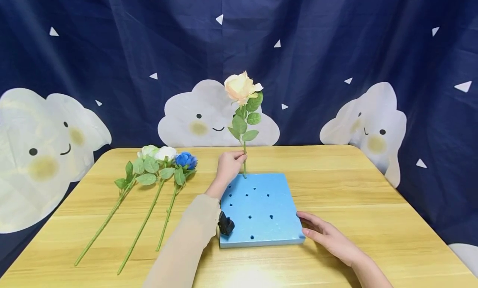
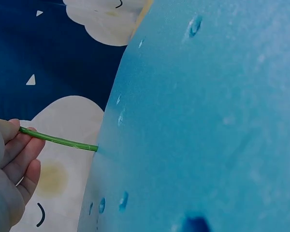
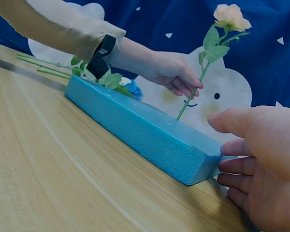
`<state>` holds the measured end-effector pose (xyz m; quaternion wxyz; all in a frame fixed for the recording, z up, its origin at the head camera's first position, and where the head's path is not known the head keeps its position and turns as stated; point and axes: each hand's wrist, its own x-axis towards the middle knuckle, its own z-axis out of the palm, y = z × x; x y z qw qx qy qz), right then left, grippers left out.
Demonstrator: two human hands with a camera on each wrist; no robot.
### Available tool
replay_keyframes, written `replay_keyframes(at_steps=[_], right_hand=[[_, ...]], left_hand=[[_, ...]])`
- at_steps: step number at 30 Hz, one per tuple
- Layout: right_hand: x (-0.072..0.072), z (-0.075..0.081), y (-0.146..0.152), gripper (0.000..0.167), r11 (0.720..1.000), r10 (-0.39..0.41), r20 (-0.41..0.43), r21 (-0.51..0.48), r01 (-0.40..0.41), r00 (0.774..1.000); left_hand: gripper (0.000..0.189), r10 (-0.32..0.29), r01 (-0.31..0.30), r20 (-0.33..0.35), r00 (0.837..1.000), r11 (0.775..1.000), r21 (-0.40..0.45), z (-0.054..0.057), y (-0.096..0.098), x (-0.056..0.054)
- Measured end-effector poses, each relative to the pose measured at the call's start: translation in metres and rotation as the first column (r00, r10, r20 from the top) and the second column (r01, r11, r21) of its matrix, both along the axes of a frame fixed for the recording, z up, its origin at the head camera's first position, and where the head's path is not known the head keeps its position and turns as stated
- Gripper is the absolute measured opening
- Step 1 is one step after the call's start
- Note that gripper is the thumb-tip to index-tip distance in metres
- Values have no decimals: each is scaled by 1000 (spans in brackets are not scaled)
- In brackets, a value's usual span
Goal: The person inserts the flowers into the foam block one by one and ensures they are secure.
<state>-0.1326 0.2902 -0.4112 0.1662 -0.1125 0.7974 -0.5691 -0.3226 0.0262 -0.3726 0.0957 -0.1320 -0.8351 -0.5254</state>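
Left hand (image 1: 229, 167) pinches a peach rose (image 1: 240, 88) by its stem (image 1: 245, 167) at the far edge of a blue foam block (image 1: 261, 207), likely to hold it upright, while the right hand (image 1: 332, 240), fingers loosely extended, touches the block's right side, seemingly bracing it.

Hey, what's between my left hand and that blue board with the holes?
Only the lower green stem of the peach rose, leafless there, running from your left hand to the blue board. The left wrist view shows it.
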Motion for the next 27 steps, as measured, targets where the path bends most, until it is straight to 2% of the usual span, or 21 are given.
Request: replay_keyframes(at_steps=[5, 11, 17, 27], right_hand=[[-1, 0, 0, 54, 1000, 0, 2, -1, 0, 1000], [-1, 0, 1, 55, 1000, 4, 5, -7, -4, 1000], [-1, -1, 1, 56, 1000, 11, 12, -12, -11, 1000], [-1, -2, 1, 55, 1000, 12, 7, -16, -12, 1000]], left_hand=[[19, 14, -14, -8, 1000, 1000, -27, 3, 3, 1], [19, 14, -12, 26, 1000, 998, -58, 3, 4, -2], [19, 29, -27, 47, 998, 998, -49, 2, 3, -3], [21, 16, -14, 46, 999, 999, -30, 2, 2, -1]])
